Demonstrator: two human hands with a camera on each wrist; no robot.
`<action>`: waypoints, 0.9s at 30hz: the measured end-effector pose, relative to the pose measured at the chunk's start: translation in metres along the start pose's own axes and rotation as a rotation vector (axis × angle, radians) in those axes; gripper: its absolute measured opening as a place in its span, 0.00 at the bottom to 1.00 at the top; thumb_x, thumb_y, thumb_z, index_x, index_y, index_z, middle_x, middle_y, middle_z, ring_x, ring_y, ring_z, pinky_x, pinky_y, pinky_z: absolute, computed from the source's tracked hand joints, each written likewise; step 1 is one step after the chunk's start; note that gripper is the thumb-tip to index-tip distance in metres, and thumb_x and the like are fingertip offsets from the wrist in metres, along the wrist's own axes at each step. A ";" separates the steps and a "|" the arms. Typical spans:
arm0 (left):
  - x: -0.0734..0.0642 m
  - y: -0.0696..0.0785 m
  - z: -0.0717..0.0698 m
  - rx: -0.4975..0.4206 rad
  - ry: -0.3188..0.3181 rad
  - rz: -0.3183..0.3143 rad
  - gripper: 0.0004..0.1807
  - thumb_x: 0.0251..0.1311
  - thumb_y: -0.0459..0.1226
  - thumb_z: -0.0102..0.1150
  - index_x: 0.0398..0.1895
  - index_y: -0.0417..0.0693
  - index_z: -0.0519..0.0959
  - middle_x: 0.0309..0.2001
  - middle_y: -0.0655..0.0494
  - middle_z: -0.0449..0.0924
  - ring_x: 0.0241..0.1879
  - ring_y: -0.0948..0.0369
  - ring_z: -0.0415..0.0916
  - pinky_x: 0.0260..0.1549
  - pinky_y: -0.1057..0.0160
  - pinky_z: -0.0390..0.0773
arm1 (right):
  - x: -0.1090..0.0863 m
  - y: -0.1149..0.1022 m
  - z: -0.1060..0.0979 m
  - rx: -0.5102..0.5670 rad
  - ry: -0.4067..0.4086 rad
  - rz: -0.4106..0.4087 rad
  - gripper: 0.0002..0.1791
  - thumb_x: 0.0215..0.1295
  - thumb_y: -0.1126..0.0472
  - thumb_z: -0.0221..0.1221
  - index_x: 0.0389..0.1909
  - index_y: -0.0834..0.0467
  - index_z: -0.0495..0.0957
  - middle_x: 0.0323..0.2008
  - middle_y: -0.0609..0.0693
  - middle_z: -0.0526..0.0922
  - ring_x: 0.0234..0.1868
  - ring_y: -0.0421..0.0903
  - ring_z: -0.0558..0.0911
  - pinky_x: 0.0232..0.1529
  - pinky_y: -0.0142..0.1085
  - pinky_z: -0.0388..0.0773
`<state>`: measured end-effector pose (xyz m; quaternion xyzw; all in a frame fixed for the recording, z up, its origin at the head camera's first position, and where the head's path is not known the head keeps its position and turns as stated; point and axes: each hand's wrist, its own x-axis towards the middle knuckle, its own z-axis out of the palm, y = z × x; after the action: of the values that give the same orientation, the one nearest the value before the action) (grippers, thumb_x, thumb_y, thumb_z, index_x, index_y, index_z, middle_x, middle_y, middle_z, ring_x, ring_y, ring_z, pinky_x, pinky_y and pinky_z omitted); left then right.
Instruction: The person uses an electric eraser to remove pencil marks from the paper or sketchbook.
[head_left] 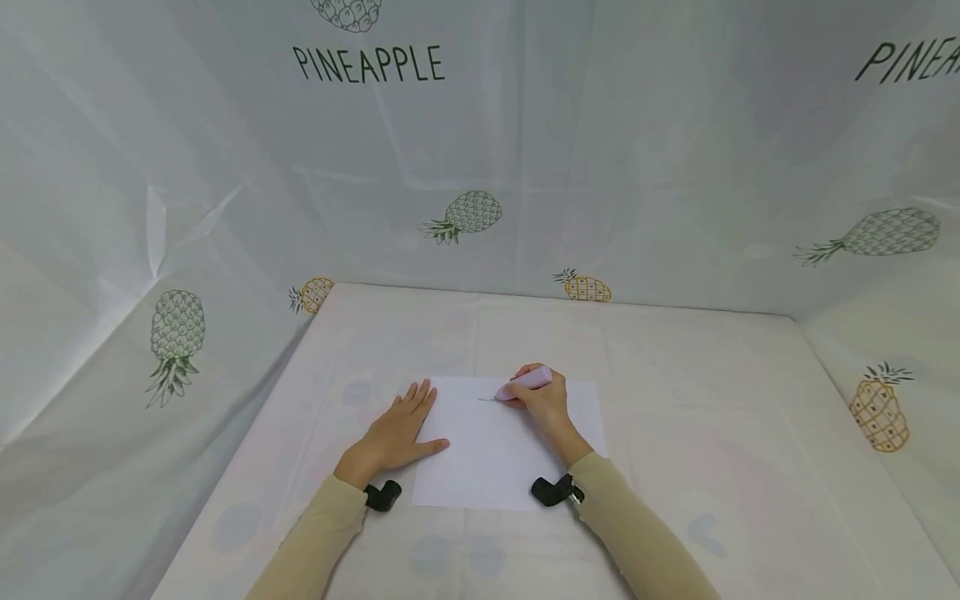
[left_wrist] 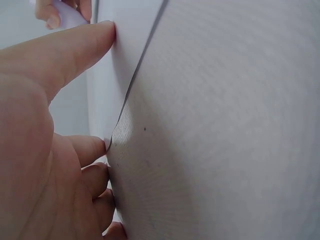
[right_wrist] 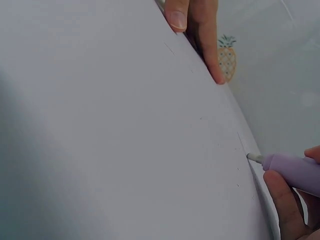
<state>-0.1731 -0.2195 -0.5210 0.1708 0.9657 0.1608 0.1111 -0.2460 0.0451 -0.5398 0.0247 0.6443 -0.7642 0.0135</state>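
Note:
A white sheet of paper [head_left: 480, 467] lies on the table. My left hand [head_left: 397, 432] rests flat at its left edge, fingers spread; the thumb and index fingertips touch the sheet, as the left wrist view also shows. In my right hand [head_left: 546, 404] I grip a thick lilac marker [head_left: 531, 379], its body tilted up to the right. In the right wrist view the marker's narrow pale tip [right_wrist: 254, 158] meets the paper at the end of a thin dark line. That short line [head_left: 483, 400] is near the sheet's top, left of the tip.
A pale cloth with faint round prints covers the table [head_left: 697, 400]. White sheeting with pineapple prints [head_left: 471, 212] hangs behind and at both sides. Black wrist mounts [head_left: 551, 492] sit at both sleeve cuffs, the right one over the sheet's lower right corner.

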 end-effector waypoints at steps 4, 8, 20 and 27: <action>-0.001 0.000 0.000 -0.001 0.000 0.002 0.53 0.65 0.62 0.55 0.79 0.37 0.47 0.79 0.43 0.39 0.78 0.46 0.36 0.73 0.45 0.45 | -0.001 0.000 0.003 -0.005 -0.004 0.003 0.15 0.45 0.82 0.68 0.35 0.72 0.77 0.31 0.57 0.80 0.32 0.48 0.84 0.30 0.41 0.86; 0.000 0.000 0.001 0.000 0.005 0.011 0.53 0.65 0.62 0.54 0.79 0.37 0.47 0.79 0.42 0.39 0.77 0.45 0.37 0.73 0.44 0.45 | -0.002 -0.001 0.004 -0.007 -0.010 0.005 0.15 0.45 0.82 0.68 0.35 0.72 0.77 0.31 0.57 0.80 0.32 0.48 0.84 0.30 0.41 0.86; 0.001 -0.002 0.002 0.015 0.001 0.005 0.53 0.65 0.63 0.54 0.79 0.38 0.47 0.79 0.43 0.38 0.78 0.46 0.36 0.73 0.45 0.46 | -0.001 -0.003 -0.001 -0.023 -0.003 -0.007 0.16 0.45 0.82 0.69 0.36 0.73 0.77 0.30 0.57 0.80 0.31 0.48 0.85 0.31 0.43 0.86; 0.000 -0.002 0.000 0.003 -0.008 0.013 0.52 0.67 0.61 0.54 0.79 0.36 0.46 0.79 0.42 0.38 0.77 0.45 0.36 0.73 0.45 0.45 | -0.001 -0.002 -0.006 -0.057 -0.037 -0.039 0.14 0.46 0.81 0.69 0.34 0.70 0.78 0.30 0.59 0.81 0.31 0.50 0.86 0.30 0.42 0.86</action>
<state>-0.1735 -0.2211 -0.5215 0.1779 0.9643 0.1595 0.1139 -0.2455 0.0516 -0.5389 -0.0022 0.6657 -0.7461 0.0112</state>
